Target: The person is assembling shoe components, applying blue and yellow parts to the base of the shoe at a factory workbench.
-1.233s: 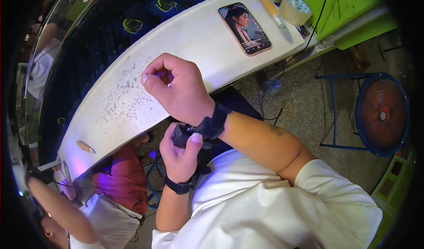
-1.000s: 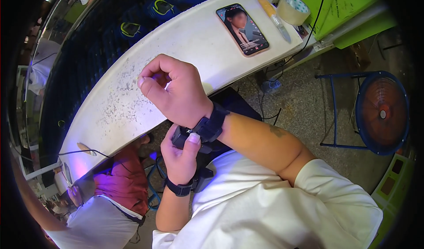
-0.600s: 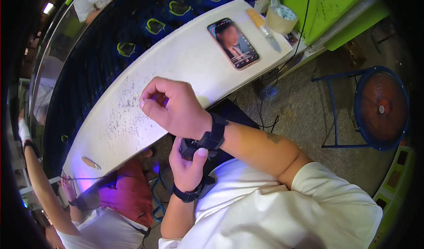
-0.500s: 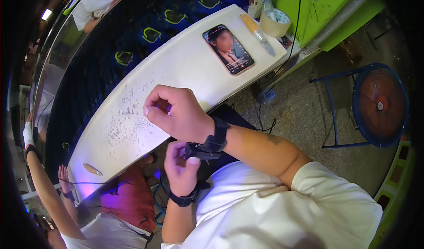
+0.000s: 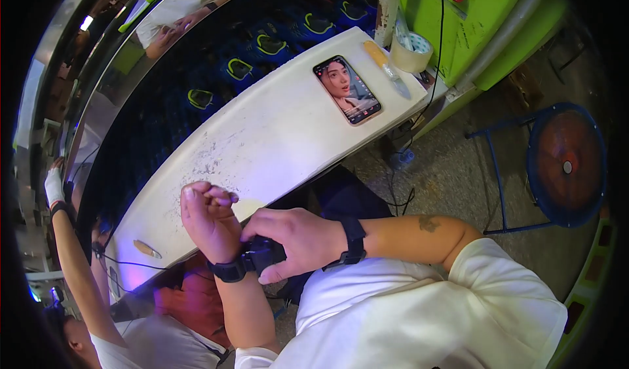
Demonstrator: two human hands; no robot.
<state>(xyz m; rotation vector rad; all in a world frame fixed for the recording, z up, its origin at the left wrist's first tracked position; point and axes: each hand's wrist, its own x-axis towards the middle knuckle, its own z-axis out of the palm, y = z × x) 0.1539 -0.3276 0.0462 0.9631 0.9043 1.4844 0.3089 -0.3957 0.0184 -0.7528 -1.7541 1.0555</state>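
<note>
Both black wristbands (image 5: 227, 271) are on; the right hand (image 5: 301, 241) pinches the black box (image 5: 265, 252) at the left wrist, whether secured I can't tell; the left hand (image 5: 211, 221) curls loosely, empty.

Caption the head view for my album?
Right hand grips the black device on the left wrist; a phone lies nearby.

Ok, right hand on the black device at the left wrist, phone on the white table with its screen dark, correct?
Not quite: the head view shows the phone on the white table with its screen lit. The right hand is indeed on the black device at the left wrist.
</note>
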